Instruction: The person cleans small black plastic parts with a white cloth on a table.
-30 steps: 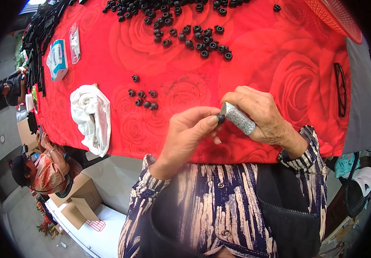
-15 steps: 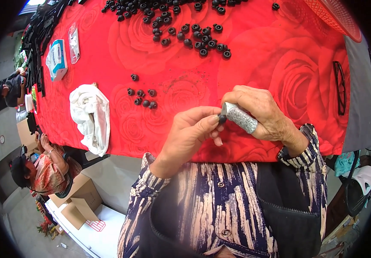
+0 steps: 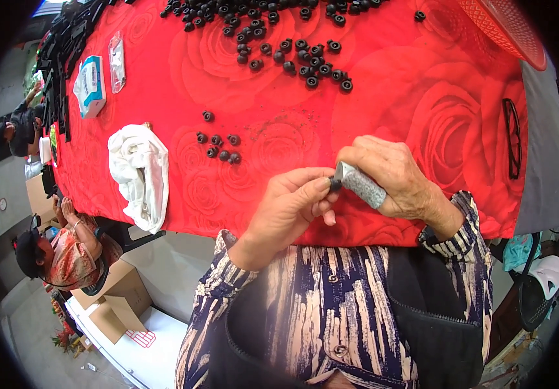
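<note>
Over the near part of the red rose-patterned tablecloth (image 3: 383, 78), my left hand (image 3: 289, 206) pinches a small round black part (image 3: 335, 185) between thumb and forefinger. My right hand (image 3: 399, 175) is wrapped round a tool with a speckled silver-grey handle (image 3: 365, 188). The tool's short metal-looking end meets the black part; its exact shape is mostly hidden by my fingers. To the left of my hands lies a small group of similar black parts (image 3: 217, 140). A much bigger heap of them (image 3: 253, 26) spreads along the far side.
A crumpled white cloth (image 3: 138, 178) lies at the left, below a tissue pack (image 3: 90, 87) and a clear packet (image 3: 116, 61). Black strips (image 3: 65, 58) are piled far left. A red basket (image 3: 509, 32) and glasses (image 3: 512, 139) are at the right. Another person (image 3: 75, 249) sits left.
The whole view has shifted slightly, with the table items a little to the right. My hands keep the same hold, and the tool is turned very slightly against the black part.
</note>
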{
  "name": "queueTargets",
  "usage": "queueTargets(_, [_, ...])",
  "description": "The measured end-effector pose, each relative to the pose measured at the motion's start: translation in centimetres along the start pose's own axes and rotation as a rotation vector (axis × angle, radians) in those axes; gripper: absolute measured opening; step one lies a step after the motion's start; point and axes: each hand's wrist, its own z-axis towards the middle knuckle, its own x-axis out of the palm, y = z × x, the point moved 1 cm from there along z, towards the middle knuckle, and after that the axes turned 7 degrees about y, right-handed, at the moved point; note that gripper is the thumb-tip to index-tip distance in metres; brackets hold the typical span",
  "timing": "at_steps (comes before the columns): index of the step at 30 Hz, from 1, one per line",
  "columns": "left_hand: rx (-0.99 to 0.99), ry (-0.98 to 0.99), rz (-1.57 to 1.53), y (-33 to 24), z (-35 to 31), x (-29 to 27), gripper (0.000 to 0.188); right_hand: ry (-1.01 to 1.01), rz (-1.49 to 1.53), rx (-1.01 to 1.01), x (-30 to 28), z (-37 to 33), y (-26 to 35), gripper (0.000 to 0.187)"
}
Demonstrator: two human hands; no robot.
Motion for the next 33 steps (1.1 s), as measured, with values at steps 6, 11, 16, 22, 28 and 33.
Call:
queueTargets(6, [0.003,-0.175,0.125,-0.2,0.2,-0.1,0.022,-0.129,0.058,-0.052,-0.1,-0.1,0.4,0.038])
queueTargets(11, [-0.026,0.097,-0.050,1.3,0.6,0.0,0.021,-0.224,-0.134,-0.216,1.4,0.1,1.4,0.046])
queueTargets(16, [0.007,0.138,-0.054,1.0,0.0,-0.2,0.023,-0.343,-0.367,-0.352,2.2,0.1,2.0,0.048])
queueTargets(22, [0.040,0.098,0.055,0.0,-1.0,-0.7,0.019,-0.295,-0.293,-0.352,3.0,0.7,2.4,0.047])
queueTargets(28, [0.987,-0.570,1.595,-8.6,-2.8,-4.3,0.010,-0.247,-0.134,-0.270,3.0,1.7,1.9,0.020])
queueTargets(33, [0.939,-0.594,1.594,-10.6,0.6,-7.6,0.013,-0.317,-0.075,-0.029,3.5,1.0,-0.4,0.015])
